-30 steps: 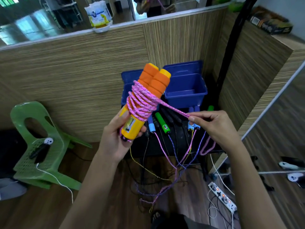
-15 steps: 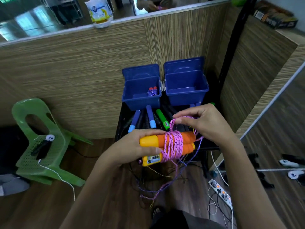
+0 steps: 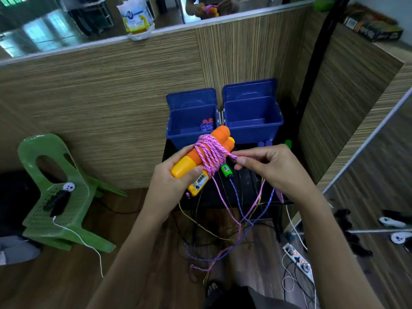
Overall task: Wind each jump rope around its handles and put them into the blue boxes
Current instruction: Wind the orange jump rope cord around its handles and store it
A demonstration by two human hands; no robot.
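Mid-wind on rope two: left hand (image 3: 176, 175) gripping orange handles (image 3: 200, 157), right hand (image 3: 267, 166) pinching pink cord (image 3: 210, 150); one wound rope (image 3: 207, 126) in left blue box (image 3: 191, 121), right blue box (image 3: 253, 114) empty, several loose ropes on tabletop (image 3: 247, 186)

Two jump-rope handles (image 3: 201, 158), orange along their foam grips and yellow at the butt ends, carry coils of pink braided rope (image 3: 210, 153) flecked with darker thread. Behind the handles stand two deep blue boxes (image 3: 253, 112); the one at left holds a bundle with red-tipped handles and blue-speckled cord (image 3: 207, 124). Just right of the handles lies a bright green handle (image 3: 226, 170) on the black tabletop (image 3: 245, 186). Purple, yellow and pink cords (image 3: 240, 221) trail below the handles over brown wood-grain floor (image 3: 55, 282). Far left of the handles sits a light green plastic chair (image 3: 40, 157) against a tan, finely striped wall (image 3: 100, 103).
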